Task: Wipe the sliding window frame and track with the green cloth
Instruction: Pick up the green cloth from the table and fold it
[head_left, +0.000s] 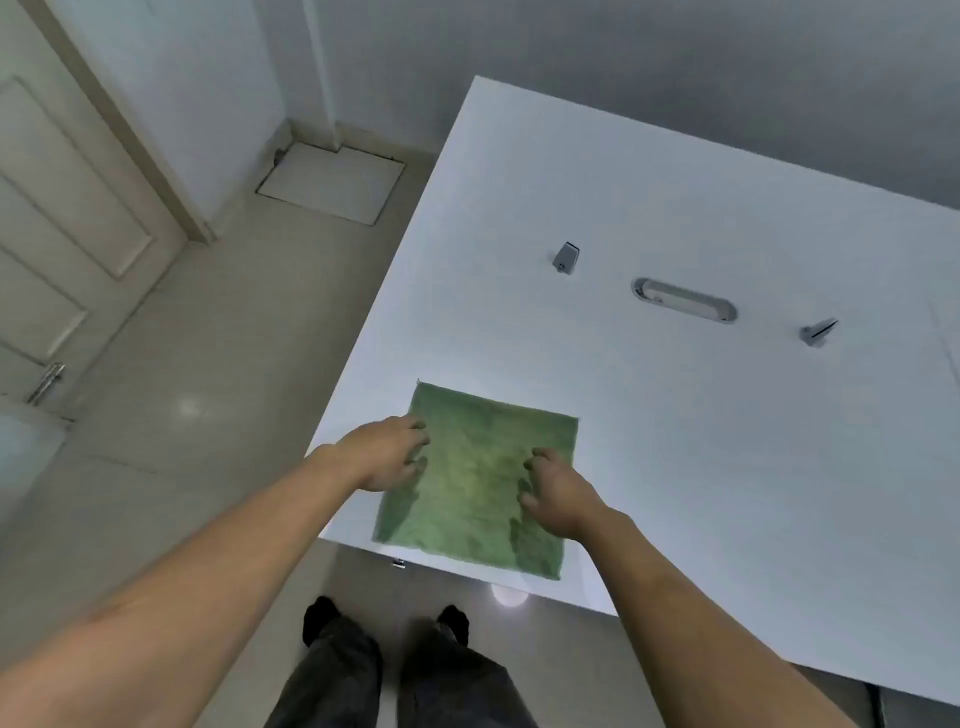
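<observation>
The green cloth (475, 483) is lying spread flat at the near corner of the white table (701, 415). The left hand (387, 454) and right hand (553, 493) are hovering over it with fingers loosely curled, gripping nothing.

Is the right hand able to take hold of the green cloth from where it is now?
Probably yes. The right hand is over the green cloth, which lies flat near the corner of the white table. Its fingers are curled down toward the fabric, and nothing lies between them.
</observation>
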